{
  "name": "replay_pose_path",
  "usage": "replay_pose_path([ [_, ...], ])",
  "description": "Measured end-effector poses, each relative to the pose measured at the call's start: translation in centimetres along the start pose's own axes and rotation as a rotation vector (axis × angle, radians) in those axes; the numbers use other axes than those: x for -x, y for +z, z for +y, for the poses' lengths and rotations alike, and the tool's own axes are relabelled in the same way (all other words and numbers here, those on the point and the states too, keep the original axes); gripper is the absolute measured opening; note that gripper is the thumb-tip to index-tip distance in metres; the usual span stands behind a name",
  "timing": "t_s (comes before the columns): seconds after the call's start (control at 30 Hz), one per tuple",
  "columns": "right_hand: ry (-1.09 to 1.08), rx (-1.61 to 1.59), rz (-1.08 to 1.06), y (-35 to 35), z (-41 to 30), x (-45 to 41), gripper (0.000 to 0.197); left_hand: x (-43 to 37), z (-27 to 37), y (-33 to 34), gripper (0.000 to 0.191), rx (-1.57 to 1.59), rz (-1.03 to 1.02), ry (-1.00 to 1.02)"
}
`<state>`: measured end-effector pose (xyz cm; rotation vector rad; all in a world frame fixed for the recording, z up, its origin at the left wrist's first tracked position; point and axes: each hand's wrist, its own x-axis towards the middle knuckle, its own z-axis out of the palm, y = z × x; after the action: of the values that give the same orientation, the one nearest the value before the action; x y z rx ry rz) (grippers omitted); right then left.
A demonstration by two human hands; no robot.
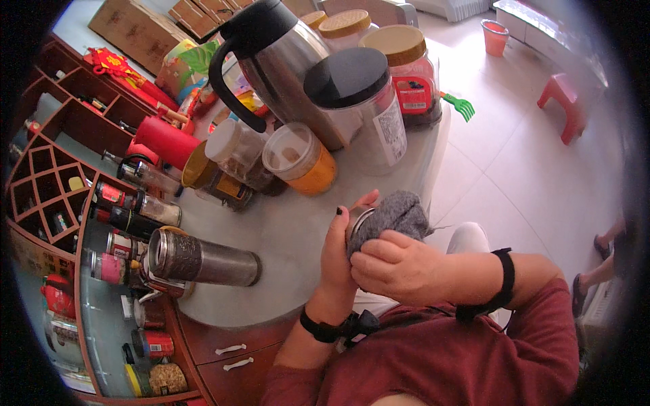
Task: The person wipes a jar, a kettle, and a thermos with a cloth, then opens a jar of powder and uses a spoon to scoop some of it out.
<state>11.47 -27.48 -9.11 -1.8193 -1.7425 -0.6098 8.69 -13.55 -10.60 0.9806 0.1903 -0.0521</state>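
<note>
My left hand [336, 261] holds a round, metal-rimmed object [361, 222], perhaps a lid or cup, mostly hidden by the cloth and fingers. With curled fingers, my right hand [388, 261] grips a grey cloth [396, 215] pressed against that object. Both hands are close together, above the edge of a pale tabletop [284, 243]. Left of them, a steel tumbler [218, 261] stands on the tabletop. Beyond the hands are a tub with orange contents [302, 162], a clear jar with a black lid [363, 122] and a large steel vacuum jug [284, 66].
More lidded jars [401, 66] stand at the table's far end. A wooden shelf unit [84, 218] with bottles and jars lines the left. On the tiled floor are a red stool [563, 104] and an orange bin [494, 38]. Another person's feet [584, 284] show at the right.
</note>
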Motion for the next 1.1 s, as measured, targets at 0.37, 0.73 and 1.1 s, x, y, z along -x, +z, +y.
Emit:
replay_pose_path([
  [0.37, 1.114, -1.308, 0.535, 0.2, 0.7, 1.7, 0.019, -0.1, -1.3, 0.2, 0.050, 0.044, -0.191, 0.571],
  [0.73, 0.872, -0.807, 0.590, 1.8, 1.6, 1.0, 0.031, 0.4, -0.1, 1.2, 0.052, 0.072, -0.140, 0.196],
  [1.1, 0.441, -0.106, 0.391, 1.0, 2.8, 0.9, 0.043, 0.1, -0.7, 0.2, 0.048, 0.020, -0.088, 0.234],
])
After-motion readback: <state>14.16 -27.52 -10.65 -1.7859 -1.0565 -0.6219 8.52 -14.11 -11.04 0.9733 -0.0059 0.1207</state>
